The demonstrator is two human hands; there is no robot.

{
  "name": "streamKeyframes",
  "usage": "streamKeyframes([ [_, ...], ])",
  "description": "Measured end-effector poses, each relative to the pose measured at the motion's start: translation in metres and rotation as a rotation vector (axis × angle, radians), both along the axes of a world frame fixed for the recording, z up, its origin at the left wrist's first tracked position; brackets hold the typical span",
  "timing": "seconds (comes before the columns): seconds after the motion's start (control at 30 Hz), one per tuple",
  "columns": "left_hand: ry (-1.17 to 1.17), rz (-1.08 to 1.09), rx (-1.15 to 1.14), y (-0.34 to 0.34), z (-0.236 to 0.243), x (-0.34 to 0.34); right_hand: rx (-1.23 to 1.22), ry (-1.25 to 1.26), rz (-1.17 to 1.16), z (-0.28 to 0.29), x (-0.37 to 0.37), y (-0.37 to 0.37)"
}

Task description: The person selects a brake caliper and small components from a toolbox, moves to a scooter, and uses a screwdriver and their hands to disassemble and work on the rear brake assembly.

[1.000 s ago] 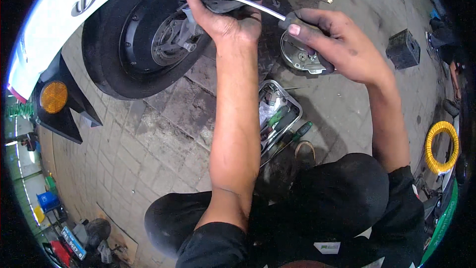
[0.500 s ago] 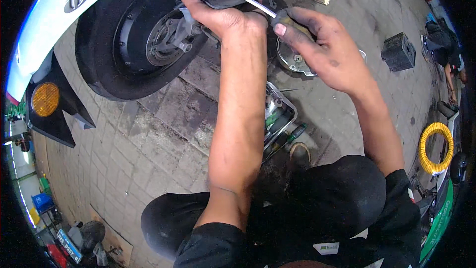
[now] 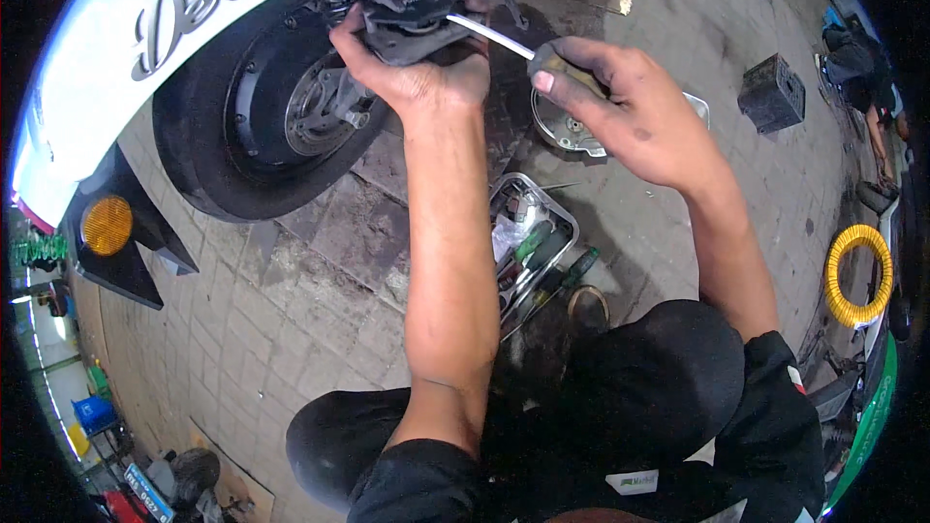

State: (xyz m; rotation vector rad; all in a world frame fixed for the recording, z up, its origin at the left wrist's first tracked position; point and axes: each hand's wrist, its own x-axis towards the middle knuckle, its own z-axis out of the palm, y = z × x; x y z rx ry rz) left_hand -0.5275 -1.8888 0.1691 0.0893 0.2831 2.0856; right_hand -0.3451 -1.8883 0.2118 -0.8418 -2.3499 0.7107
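My left hand point(image 3: 431, 82) reaches up beside the wheel, palm up, with fingers wrapped round a black rounded part point(image 3: 412, 12) below a coil spring. Most of those fingers are hidden behind the part. In my right hand point(image 3: 639, 102) is a screwdriver, gripped by its dark yellowish handle point(image 3: 572, 68). Its bright shaft point(image 3: 494, 36) points left, and the tip meets the right edge of the black part; whether it is wedged in, I cannot tell. The hands and forearms look sooty around the right fingertips.
A black-tyred wheel point(image 3: 208, 174) with a brake disc stands at left under a white body panel point(image 3: 87, 48). Below my hands lie a metal tray point(image 3: 572, 223) of tools and a round metal housing point(image 3: 560, 126). A black crate point(image 3: 772, 94) and yellow coiled hose point(image 3: 858, 276) sit rightward.
My left hand and the black part now appear further left and lower, with more of the part showing. The screwdriver tip stays against its edge. The whole view has shifted slightly.
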Motion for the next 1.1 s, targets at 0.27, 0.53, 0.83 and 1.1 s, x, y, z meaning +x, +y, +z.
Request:
streamKeyframes([
  [0.27, 0.052, -0.011, 0.074, -0.008, -0.009, 0.004, -0.157, 0.126, -0.026, -0.022, -0.012, 0.001],
  [0.53, 0.030, -0.068, 0.110, -0.009, -0.014, 0.001, -0.193, 0.194, -0.078, -0.043, -0.016, -0.006],
  [0.83, 0.021, -0.062, -0.001, -0.012, -0.006, 0.002, -0.091, 0.081, 0.031, -0.020, -0.009, 0.000],
  [1.1, 0.007, 0.032, 0.148, -0.002, -0.020, 0.005, -0.223, 0.371, 0.009, -0.054, -0.026, -0.008],
])
